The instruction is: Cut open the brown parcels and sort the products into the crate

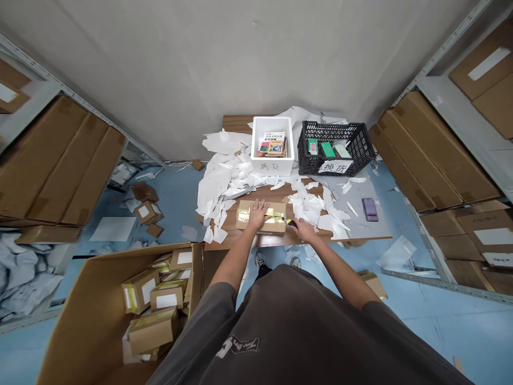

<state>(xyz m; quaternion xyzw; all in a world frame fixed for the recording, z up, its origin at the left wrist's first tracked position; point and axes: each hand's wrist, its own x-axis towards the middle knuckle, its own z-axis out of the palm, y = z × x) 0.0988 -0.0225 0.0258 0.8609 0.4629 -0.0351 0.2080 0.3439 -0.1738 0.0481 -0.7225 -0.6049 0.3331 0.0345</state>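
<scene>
Head view: a wooden table bears torn white paper. At its far side, a black crate stands just beside a smaller white bin. A taped cardboard box lies near the table's near edge. The left hand, opened out, rests on the box's top. The right hand grips a yellow-and-black cutter, its tip at the box's right end.

Table, torn paper, carton, bin, crate
</scene>
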